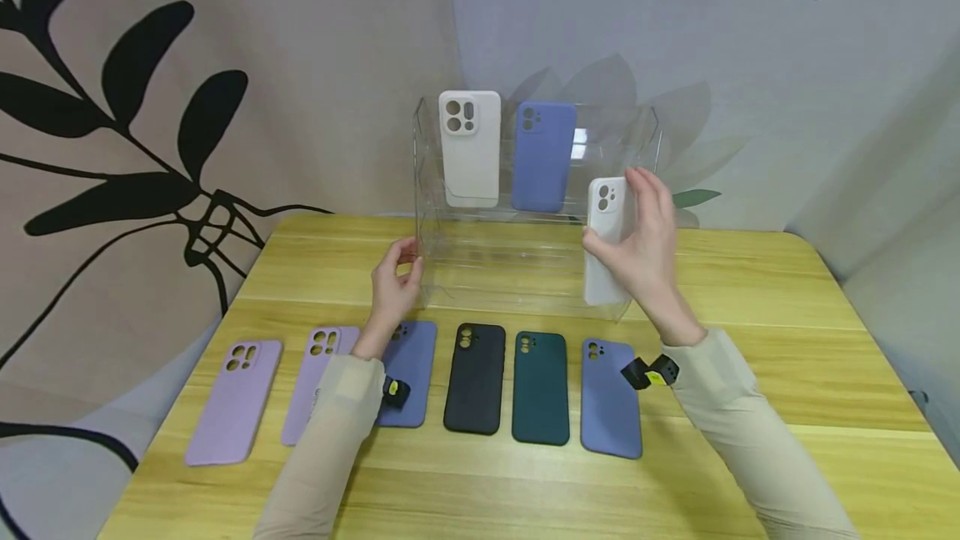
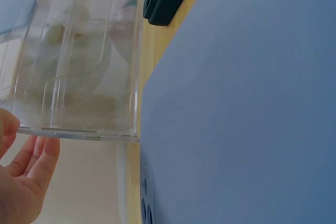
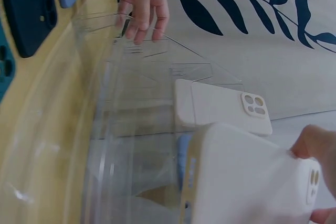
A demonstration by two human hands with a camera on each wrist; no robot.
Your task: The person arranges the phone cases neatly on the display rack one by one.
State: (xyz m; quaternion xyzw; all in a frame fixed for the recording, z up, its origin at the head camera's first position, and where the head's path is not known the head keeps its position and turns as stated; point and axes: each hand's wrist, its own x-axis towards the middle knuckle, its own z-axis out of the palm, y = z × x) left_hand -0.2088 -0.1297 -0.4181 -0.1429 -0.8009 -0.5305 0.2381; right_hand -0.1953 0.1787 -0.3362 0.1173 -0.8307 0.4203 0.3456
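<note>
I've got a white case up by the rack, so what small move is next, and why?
I'd probably lift the held white case onto the upper tier of the clear rack, right of the standing blue case: your right hand grips it in front of that end, where the tier shows room.

Nine phone cases (image 1: 234, 411) are counted: two lilac cases (image 1: 303, 390), two blue cases (image 1: 611, 415), one black case (image 1: 474, 382) and one green case (image 1: 540, 390) are laid near on one table (image 1: 780, 340); one white case (image 1: 472, 165) and a third blue case (image 1: 543, 169) are set far in one clear rack (image 1: 517, 255). A second white case (image 1: 604, 273) is held by one of two hands (image 1: 647, 240); two wrist cameras (image 1: 649, 373) are worn.
</note>
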